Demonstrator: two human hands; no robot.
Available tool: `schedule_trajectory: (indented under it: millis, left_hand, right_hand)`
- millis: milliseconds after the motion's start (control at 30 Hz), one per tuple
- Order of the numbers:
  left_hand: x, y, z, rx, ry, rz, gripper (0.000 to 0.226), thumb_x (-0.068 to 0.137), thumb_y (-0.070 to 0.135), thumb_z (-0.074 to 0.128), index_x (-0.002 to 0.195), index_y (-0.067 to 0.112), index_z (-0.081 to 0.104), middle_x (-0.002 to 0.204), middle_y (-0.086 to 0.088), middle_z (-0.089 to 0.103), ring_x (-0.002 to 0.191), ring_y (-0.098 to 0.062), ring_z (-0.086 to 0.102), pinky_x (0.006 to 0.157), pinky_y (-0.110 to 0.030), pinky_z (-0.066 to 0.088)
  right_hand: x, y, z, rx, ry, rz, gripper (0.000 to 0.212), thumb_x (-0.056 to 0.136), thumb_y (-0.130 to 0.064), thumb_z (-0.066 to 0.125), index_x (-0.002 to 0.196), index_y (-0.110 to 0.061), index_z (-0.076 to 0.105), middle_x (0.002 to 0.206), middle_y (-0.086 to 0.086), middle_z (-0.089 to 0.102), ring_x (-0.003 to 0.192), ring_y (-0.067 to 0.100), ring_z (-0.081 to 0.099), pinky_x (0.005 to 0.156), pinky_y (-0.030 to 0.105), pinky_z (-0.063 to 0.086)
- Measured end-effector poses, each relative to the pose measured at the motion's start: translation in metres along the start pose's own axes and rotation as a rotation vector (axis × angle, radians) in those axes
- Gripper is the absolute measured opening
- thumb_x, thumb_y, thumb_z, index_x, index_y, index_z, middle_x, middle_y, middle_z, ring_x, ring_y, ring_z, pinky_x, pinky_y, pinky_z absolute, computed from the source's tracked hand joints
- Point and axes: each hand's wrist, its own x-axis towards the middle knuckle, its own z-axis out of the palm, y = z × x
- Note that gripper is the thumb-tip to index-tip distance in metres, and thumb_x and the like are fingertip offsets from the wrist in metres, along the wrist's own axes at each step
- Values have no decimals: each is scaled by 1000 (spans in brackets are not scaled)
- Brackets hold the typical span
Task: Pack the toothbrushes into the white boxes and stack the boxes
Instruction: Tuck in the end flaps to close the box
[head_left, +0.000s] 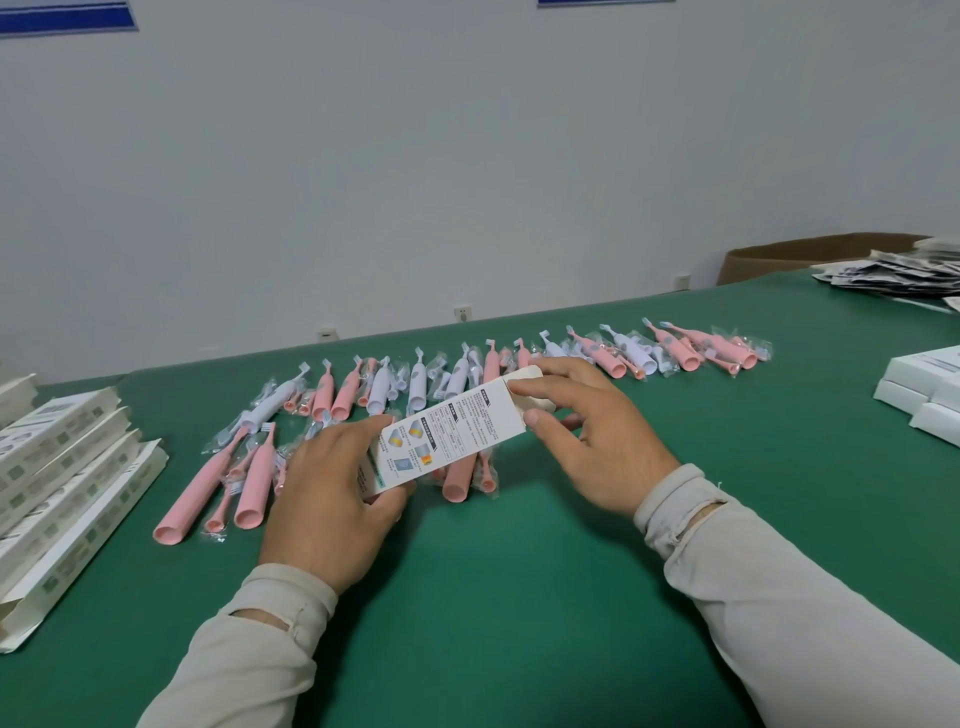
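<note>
Above the green desk (519, 597), just in front of the row of pink and white toothbrushes (467, 374), a printed white box (441, 431) is held slantwise. Left hand (327, 499) has its grip curled around the box's near end; right hand (592, 431) pinches the open flap at its far end. Left of the box lie flat unfolded cartons (67, 483); right of it, closed white boxes (924, 389) sit stacked.

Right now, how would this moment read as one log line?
left hand grips white box | right hand at end flap | toothbrushes behind
</note>
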Motion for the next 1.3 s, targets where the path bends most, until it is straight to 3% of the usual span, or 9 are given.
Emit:
schedule_trajectory:
  millis: [133, 367, 467, 533, 600, 800, 1000, 1167, 1300]
  left_hand:
    - [0, 0, 0, -3, 1, 8, 62, 79, 27, 79, 136, 31, 54, 131, 8, 58, 118, -17, 46, 100, -34, 37]
    - [0, 1, 1, -55, 8, 0, 61, 78, 25, 79, 134, 32, 57, 125, 11, 60, 115, -16, 48, 101, -36, 40]
    - [1, 0, 2, -84, 14, -19, 61, 78, 25, 80, 134, 31, 56, 124, 12, 59, 114, -14, 48, 100, -35, 40]
    - [1, -1, 2, -84, 21, -33, 62, 78, 27, 80, 135, 33, 55, 123, 13, 57, 113, -13, 47, 99, -34, 40]
    - [1, -1, 2, -84, 22, -36, 62, 78, 27, 80, 134, 32, 55, 123, 12, 58, 113, -14, 48, 99, -36, 41]
    - [0, 1, 2, -71, 27, -22, 62, 78, 27, 80, 134, 35, 54, 122, 14, 56, 112, -13, 46, 97, -36, 41]
    - [-1, 4, 1, -61, 22, -3, 64, 77, 29, 80, 135, 34, 55, 125, 12, 59, 115, -14, 47, 101, -41, 43]
    - [-2, 6, 0, -47, 18, 5, 63, 77, 29, 80, 135, 35, 55, 126, 12, 59, 116, -15, 48, 101, -42, 43]
    - [-2, 7, -1, -46, 15, -2, 62, 78, 32, 78, 135, 35, 54, 126, 11, 59, 115, -16, 49, 99, -41, 43]
  right_hand:
    - [-1, 0, 3, 33, 49, -3, 31, 96, -21, 62, 122, -36, 69, 125, -30, 46, 121, -4, 47, 95, 20, 43]
    - [-3, -7, 10, 43, 115, -23, 31, 97, -21, 59, 126, -28, 68, 142, -9, 54, 130, 7, 48, 108, 40, 45]
    - [-5, -13, 14, -42, 146, -84, 38, 97, -28, 53, 133, -34, 60, 139, -15, 56, 130, 1, 48, 110, 28, 41]
    - [-6, -16, 15, 35, 172, -58, 39, 97, -28, 55, 134, -40, 52, 130, -19, 62, 118, -5, 54, 93, 10, 44]
    - [-4, -16, 14, 182, 206, 1, 39, 97, -26, 60, 132, -39, 51, 121, -17, 66, 107, -7, 60, 80, 5, 44]
    - [0, -18, 16, 483, 264, 132, 20, 94, -18, 68, 101, -36, 69, 103, -12, 74, 93, 2, 68, 87, 35, 57]
    - [1, -13, 15, 549, 281, 239, 9, 88, -14, 74, 86, -23, 72, 87, -2, 76, 80, 20, 69, 71, 39, 60]
    - [1, -11, 16, 500, 262, 226, 12, 89, -20, 72, 78, -23, 74, 82, -2, 76, 71, 8, 65, 71, 38, 59]
    - [-1, -11, 17, 444, 228, 190, 11, 91, -22, 71, 86, -30, 76, 92, -11, 76, 81, 3, 66, 83, 36, 56]
